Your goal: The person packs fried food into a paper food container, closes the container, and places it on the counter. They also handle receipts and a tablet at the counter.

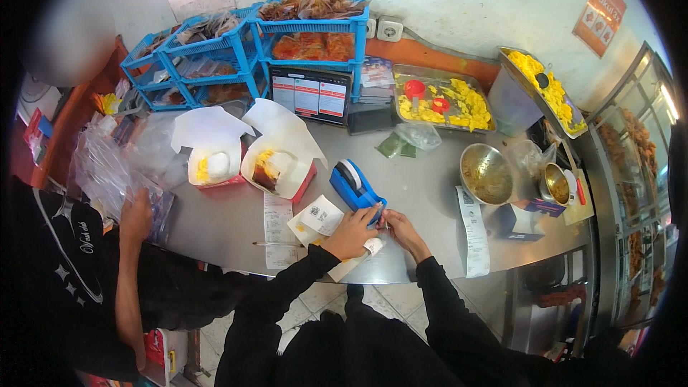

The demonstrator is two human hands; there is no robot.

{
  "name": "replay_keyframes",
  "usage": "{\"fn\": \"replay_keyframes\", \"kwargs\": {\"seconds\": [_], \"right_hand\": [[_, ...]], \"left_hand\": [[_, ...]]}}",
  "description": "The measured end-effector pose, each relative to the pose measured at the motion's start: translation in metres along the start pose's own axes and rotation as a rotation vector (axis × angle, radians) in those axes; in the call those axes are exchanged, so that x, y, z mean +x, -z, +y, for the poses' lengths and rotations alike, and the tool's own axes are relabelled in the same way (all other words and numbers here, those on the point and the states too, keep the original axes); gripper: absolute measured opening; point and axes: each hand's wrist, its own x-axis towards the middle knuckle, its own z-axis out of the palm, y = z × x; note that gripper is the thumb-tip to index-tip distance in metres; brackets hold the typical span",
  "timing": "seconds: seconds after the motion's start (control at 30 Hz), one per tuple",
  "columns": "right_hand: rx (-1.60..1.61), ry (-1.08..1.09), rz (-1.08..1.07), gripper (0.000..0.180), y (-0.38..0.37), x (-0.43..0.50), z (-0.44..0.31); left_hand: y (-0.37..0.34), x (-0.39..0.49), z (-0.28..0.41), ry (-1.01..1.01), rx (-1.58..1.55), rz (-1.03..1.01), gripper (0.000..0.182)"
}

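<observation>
A blue tape dispenser (350,187) with a white-cored roll stands on the metal table in front of me. My left hand (353,232) is closed over its front end, fingertips at the cutting edge. Close beside it, my right hand (404,232) pinches what looks like a short strip of clear tape (385,224), partly hidden by the fingers. Below my left hand lies a yellow-stained paper packet (302,227) with a printed receipt (321,217) on it. A curled slip of white paper (374,246) shows under my left palm.
Two opened food boxes (217,167) (279,174) hold rice and yellow food. A pen (277,244) crosses a long receipt (278,209). Behind are a tablet (310,95), blue racks (309,24) and an egg tray (403,72). A co-worker's hand (137,215) holds plastic bags (102,166).
</observation>
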Motion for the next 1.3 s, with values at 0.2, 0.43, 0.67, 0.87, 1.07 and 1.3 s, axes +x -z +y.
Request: {"fn": "replay_keyframes", "kwargs": {"seconds": [0.2,0.43,0.67,0.87,1.07,1.3], "right_hand": [[-0.684,-0.09,0.054,0.022,-0.009,0.011,0.019],[-0.153,-0.056,0.232,0.024,-0.006,-0.07,-0.017],[-0.444,0.509,0.162,0.025,-0.045,-0.117,-0.02],[0.015,0.548,0.263,0.018,-0.009,-0.139,-0.033],[-1.336,0.284,0.259,0.035,0.002,-0.1,-0.014],[-1.21,0.569,0.681,0.012,0.038,-0.046,-0.056]], "left_hand": [[0.003,0.003,0.002,0.033,0.059,-0.05,0.024],[-0.014,-0.037,0.038,0.142,0.159,0.256,0.038],[-0.033,-0.066,0.049,0.299,-0.002,0.254,0.054],[-0.036,-0.069,0.046,0.263,0.058,0.26,0.055],[-0.041,-0.068,0.044,0.253,0.058,0.295,0.055],[-0.038,-0.069,0.047,0.268,0.086,0.268,0.053]]}}
